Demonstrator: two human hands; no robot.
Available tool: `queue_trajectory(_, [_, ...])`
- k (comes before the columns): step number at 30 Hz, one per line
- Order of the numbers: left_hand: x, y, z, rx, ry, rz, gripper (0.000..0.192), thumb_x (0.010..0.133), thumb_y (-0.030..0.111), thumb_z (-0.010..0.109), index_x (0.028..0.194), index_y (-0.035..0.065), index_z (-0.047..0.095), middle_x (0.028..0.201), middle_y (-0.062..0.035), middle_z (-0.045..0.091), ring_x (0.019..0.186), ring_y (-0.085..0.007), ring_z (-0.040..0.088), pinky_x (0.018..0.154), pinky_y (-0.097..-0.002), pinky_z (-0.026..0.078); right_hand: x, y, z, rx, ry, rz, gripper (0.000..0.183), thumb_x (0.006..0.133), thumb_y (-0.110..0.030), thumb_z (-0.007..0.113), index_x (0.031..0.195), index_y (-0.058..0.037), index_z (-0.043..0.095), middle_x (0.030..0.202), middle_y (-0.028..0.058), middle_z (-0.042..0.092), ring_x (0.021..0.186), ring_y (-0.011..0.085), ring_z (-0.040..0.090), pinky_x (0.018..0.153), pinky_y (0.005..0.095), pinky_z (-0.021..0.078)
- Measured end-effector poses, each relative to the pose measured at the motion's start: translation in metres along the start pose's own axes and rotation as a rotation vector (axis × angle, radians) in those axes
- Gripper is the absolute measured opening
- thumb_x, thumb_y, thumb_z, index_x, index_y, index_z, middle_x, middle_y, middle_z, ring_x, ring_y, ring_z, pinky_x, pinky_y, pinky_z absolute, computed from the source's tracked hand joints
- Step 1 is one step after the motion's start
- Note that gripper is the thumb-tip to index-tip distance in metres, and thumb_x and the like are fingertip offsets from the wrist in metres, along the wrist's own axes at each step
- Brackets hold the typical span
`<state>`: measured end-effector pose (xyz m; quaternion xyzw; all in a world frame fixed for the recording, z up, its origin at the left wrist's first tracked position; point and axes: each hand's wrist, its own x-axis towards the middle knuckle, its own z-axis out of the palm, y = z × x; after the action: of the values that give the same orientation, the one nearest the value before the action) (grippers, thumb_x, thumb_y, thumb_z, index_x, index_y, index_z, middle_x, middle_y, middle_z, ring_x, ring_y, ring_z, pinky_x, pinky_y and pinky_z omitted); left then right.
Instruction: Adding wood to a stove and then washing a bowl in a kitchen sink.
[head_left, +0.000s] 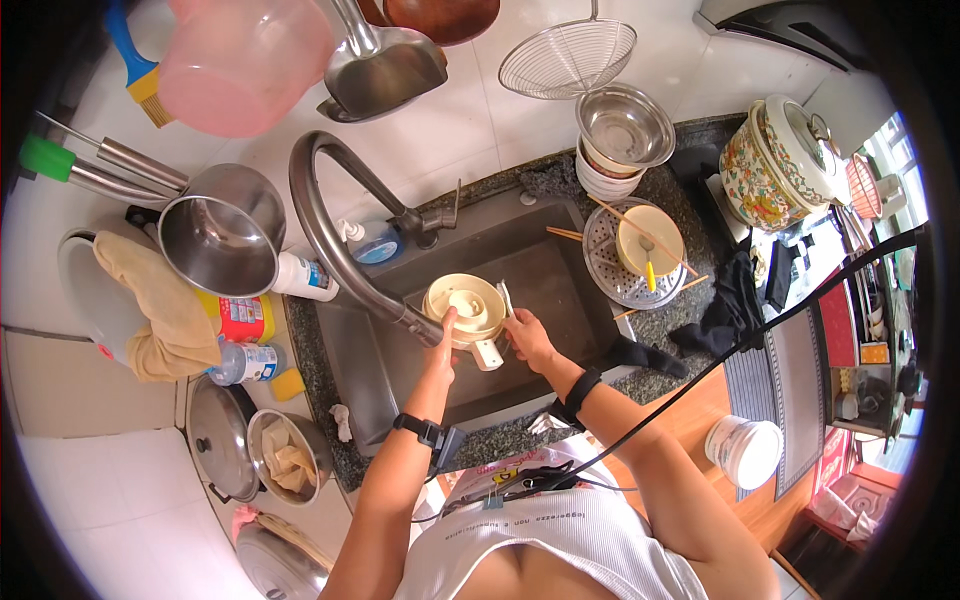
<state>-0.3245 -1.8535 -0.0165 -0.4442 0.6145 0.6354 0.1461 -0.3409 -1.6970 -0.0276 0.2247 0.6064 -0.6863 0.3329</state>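
My left hand grips the near left side of a stack of cream bowls or cups, held up over the grey sink basin. A smaller round cup sits nested in the top one. A short, thick cream handle sticks out from the stack towards me. My right hand is closed around a slim white utensil, perhaps a small brush, upright at the stack's right rim. The spout of the metal faucet ends just left of the stack. No running water is discernible.
Right of the sink, a perforated steamer plate carries a cream bowl, a yellow-handled spoon and chopsticks. Stacked bowls stand behind it. A black cable crosses my right arm. Left are a steel pot and bottles.
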Motion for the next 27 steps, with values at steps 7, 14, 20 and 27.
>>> queue_trajectory(7, [-0.014, 0.002, 0.001, 0.019, -0.069, 0.086, 0.055, 0.06, 0.04, 0.067, 0.101, 0.0087, 0.048, 0.09, -0.0009, 0.053, 0.074, -0.0099, 0.049, 0.056, -0.0237, 0.038, 0.001, 0.012, 0.008, 0.039, 0.016, 0.01, 0.026, 0.073, -0.017, 0.045, 0.096, -0.0066, 0.04, 0.061, 0.0005, 0.041, 0.044, 0.0065, 0.032, 0.035, 0.0195, 0.0228])
queue_trajectory(14, [-0.051, 0.012, 0.006, -0.024, -0.378, 0.462, 0.05, 0.061, 0.012, 0.067, 0.102, 0.0031, 0.04, 0.091, -0.0071, 0.051, 0.085, -0.0145, 0.05, 0.073, -0.0271, 0.042, 0.007, 0.017, 0.009, 0.286, -0.1, 0.181, 0.007, 0.072, -0.011, 0.042, 0.068, -0.005, 0.043, 0.055, 0.0014, 0.04, 0.036, 0.0055, 0.027, 0.031, 0.0178, 0.0182])
queue_trajectory(20, [-0.039, -0.004, -0.004, 0.26, -0.347, 0.272, 0.045, 0.062, 0.006, 0.062, 0.101, -0.0003, 0.042, 0.091, -0.0087, 0.052, 0.079, -0.014, 0.053, 0.06, -0.0282, 0.046, 0.003, 0.018, 0.021, 0.376, -0.132, 0.272, 0.012, 0.076, -0.012, 0.042, 0.067, -0.0046, 0.044, 0.054, 0.0016, 0.039, 0.038, 0.0056, 0.027, 0.032, 0.0181, 0.0193])
queue_trajectory(27, [-0.026, 0.013, -0.02, 0.141, -0.271, 0.118, 0.023, 0.063, 0.016, 0.058, 0.081, 0.0027, 0.054, 0.071, -0.005, 0.057, 0.061, -0.0116, 0.056, 0.043, -0.0228, 0.042, 0.029, 0.052, -0.01, -0.364, 0.36, -0.524, 0.028, 0.081, -0.023, 0.041, 0.103, -0.0073, 0.049, 0.082, 0.0155, 0.057, 0.066, 0.028, 0.056, 0.055, 0.0338, 0.0428])
